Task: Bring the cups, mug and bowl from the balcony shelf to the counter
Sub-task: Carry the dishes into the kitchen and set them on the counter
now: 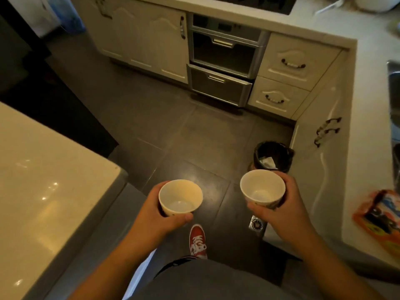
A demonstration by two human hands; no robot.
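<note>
White cups (180,197) (262,189) upright, gripped by left hand (161,215) and right hand (281,205).

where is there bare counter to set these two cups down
Left counter: bare over all that shows, nearest the left cup. Right counter: a bare strip between the orange packet and the far corner, edged by the sink, nearest the right cup. Crowded at the packet.
</note>
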